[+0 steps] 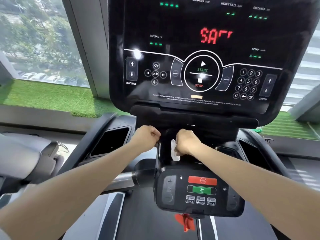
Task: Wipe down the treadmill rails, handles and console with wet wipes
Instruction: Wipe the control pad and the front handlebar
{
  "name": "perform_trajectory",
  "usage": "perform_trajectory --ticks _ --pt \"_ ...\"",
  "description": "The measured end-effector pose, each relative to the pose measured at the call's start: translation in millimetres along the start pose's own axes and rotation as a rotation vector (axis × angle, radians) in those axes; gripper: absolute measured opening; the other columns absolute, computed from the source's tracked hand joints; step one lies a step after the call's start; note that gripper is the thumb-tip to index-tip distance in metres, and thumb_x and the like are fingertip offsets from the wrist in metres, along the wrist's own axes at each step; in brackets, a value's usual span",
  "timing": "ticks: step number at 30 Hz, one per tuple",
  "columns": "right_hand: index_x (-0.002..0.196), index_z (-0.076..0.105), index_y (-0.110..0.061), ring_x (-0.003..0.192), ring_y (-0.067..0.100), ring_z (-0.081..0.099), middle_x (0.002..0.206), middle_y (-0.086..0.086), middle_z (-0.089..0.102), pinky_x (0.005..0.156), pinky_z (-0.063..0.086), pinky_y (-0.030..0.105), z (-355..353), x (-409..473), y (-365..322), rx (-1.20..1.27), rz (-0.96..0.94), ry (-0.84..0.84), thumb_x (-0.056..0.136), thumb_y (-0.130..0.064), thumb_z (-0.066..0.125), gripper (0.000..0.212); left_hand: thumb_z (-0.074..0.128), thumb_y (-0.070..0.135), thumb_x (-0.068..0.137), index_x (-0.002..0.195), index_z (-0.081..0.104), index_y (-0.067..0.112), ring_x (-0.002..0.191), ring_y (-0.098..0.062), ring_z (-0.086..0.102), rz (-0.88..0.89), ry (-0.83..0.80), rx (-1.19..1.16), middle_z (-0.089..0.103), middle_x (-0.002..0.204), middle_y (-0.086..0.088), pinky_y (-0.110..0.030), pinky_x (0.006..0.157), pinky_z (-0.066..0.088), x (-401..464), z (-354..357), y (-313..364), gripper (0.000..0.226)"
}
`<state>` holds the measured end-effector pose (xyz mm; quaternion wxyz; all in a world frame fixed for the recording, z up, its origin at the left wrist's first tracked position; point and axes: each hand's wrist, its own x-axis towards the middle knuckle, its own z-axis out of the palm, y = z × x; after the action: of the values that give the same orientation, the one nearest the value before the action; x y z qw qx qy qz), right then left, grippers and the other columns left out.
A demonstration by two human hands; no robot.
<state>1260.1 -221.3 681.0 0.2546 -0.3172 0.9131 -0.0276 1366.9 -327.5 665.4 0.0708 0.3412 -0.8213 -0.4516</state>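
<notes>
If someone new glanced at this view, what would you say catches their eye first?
Probably the big black console filling the top, with red letters glowing at its centre. Just beneath it, both hands work at the dark neck: the right hand grips a white wet wipe, the left hand is curled beside it.

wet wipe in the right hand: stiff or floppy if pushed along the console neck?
Likely floppy: the wet wipe hangs crumpled below the right hand, which pinches it. Probably very light, since a loose pinch carries it. It may bunch rather than slide flat.
</notes>
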Motion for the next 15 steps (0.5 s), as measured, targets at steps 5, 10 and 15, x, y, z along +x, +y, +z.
perform_trajectory --ticks 5,10,15 --pt "0.102 0.059 -0.001 0.096 0.033 0.063 0.104 0.016 0.061 0.066 0.043 0.029 6.5 3.3 -21.2 0.155 -0.013 0.185 0.083 0.004 0.057 0.020 0.051 0.003 0.091 0.093 0.067 0.011 0.087 -0.020 0.064 -0.023 0.014 -0.059 0.068 0.090 -0.006 -0.017 0.064 0.046 -1.1 -5.0 -12.2 0.018" --pt "0.109 0.060 0.000 0.099 0.037 0.061 0.109 0.019 0.061 0.074 0.047 0.033 7.1 4.1 -25.5 0.188 -0.035 0.255 0.086 0.000 0.054 0.024 0.055 0.010 0.093 0.100 0.067 0.014 0.072 -0.006 0.056 -0.006 0.013 -0.025 0.060 0.077 0.010 -0.003 0.051 0.038 -1.4 -10.6 -22.5 0.014" --pt "0.117 0.053 -0.003 0.103 0.031 0.061 0.113 0.015 0.058 0.079 0.050 0.032 7.0 3.3 -26.4 0.142 -0.011 0.156 0.084 -0.005 0.065 0.034 0.056 0.013 0.093 0.103 0.067 0.014 0.083 -0.010 0.058 0.006 0.009 0.003 0.063 0.089 0.004 -0.005 0.058 0.039 -4.4 -13.2 -24.2 0.015"
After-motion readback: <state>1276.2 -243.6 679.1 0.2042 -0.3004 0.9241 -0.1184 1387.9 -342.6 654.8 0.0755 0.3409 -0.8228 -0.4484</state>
